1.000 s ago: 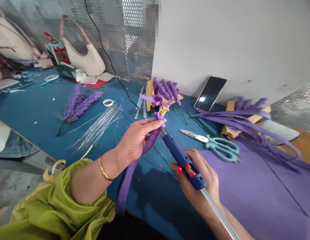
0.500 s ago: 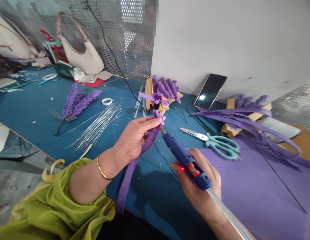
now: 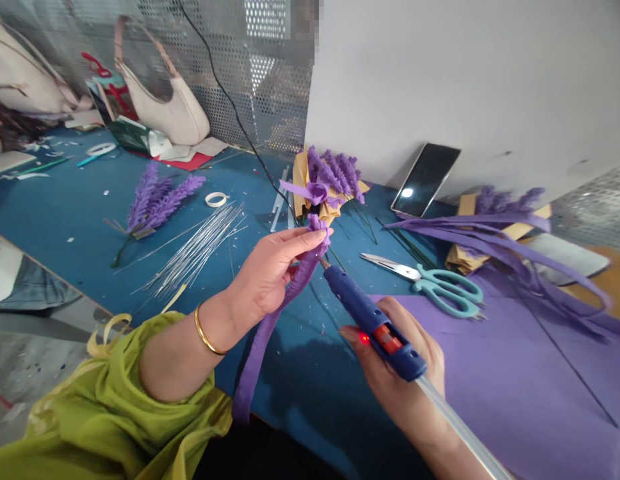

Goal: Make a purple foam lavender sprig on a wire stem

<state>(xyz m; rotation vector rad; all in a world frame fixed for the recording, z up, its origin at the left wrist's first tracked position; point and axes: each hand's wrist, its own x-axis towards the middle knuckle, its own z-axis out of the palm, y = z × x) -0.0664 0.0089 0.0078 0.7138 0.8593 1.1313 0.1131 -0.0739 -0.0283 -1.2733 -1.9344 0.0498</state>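
purple strip (image 3: 259, 347), and it's pinched between thumb and fingers of the left hand (image 3: 267, 270), frilled end (image 3: 315, 224) poking up past the fingertips, tail dangling down toward the lap. that pinch sits right at the frill, likely to stop the folds springing loose while leaving the side facing the right hand bare. and across the gap, the right hand (image 3: 385, 380) is wrapped round a blue glue gun (image 3: 373, 320), nozzle tilted up to the strip just under the left fingertips; touching or not, can't tell! a clear glue stick (image 3: 455, 419) juts from the back, running over the right wrist, well apart from the pinch. red light (image 3: 365, 339) glowing by the right thumb. beyond the right hand, scissors (image 3: 424, 275) lie apart, perhaps kept within reach. out past the left hand, a bundle of wires (image 3: 195, 250) sits near a roll of tape (image 3: 216, 195). straight ahead of both hands, a wrapped bunch of purple flowers (image 3: 335, 173), set back, seemingly to give them elbow room.
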